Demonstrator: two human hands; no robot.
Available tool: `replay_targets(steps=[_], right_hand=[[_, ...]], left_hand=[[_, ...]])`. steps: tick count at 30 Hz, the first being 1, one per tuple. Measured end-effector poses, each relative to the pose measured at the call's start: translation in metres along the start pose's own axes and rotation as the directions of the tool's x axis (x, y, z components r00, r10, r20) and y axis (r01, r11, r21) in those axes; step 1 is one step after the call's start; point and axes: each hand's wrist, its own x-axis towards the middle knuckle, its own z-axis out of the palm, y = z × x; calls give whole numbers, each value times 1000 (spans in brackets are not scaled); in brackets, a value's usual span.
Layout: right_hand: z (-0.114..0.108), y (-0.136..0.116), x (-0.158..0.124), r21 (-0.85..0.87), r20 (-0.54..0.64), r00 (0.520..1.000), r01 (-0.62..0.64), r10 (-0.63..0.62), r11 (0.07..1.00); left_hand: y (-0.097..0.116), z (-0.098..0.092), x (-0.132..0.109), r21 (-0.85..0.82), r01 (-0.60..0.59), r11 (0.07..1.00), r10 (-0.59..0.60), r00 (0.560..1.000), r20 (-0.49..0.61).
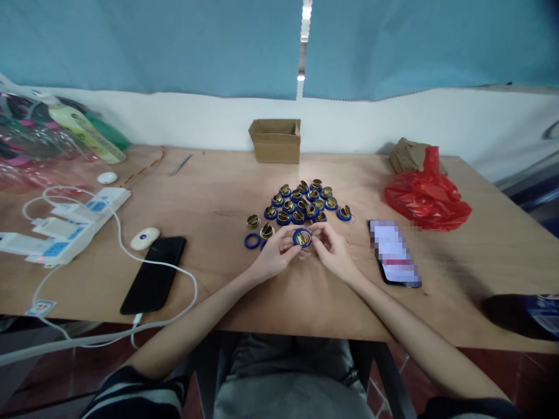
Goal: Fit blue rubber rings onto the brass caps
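Both my hands meet at the table's middle around one small brass piece with a blue ring point(301, 237) on it. My left hand point(275, 256) pinches its left side, and my right hand point(334, 250) grips its right side. Just beyond my fingers lies a pile of several brass pieces in blue rings point(305, 203). To the left of the pile sit a bare brass piece point(253, 221), another brass piece point(266, 231) and a loose blue ring point(252, 240).
The wooden table point(218, 192) carries a cardboard box point(276, 139) at the back, a red plastic bag point(425, 195) at right, a lit phone point(395, 253), a black phone point(154, 273) on a white cable, and power strips point(65, 224) at left.
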Motion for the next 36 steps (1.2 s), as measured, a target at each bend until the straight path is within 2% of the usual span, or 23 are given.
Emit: replay_targets(steps=[5, 14, 23, 36], right_hand=[[-1, -1, 0, -4, 22, 1000, 4, -4, 1000], [-3, -1, 0, 58, 137, 990, -52, 44, 997], [-1, 9, -1, 70, 144, 989, -36, 25, 997], [-4, 1, 1, 55, 80, 995, -60, 56, 997]], left_hand=[[-4, -1, 1, 6, -10, 1000, 10, 1000, 6], [-3, 1, 0, -7, 8, 1000, -8, 1000, 23], [-4, 0, -1, -16, 57, 998, -57, 998, 32], [1, 3, -2, -41, 16, 999, -13, 998, 64]])
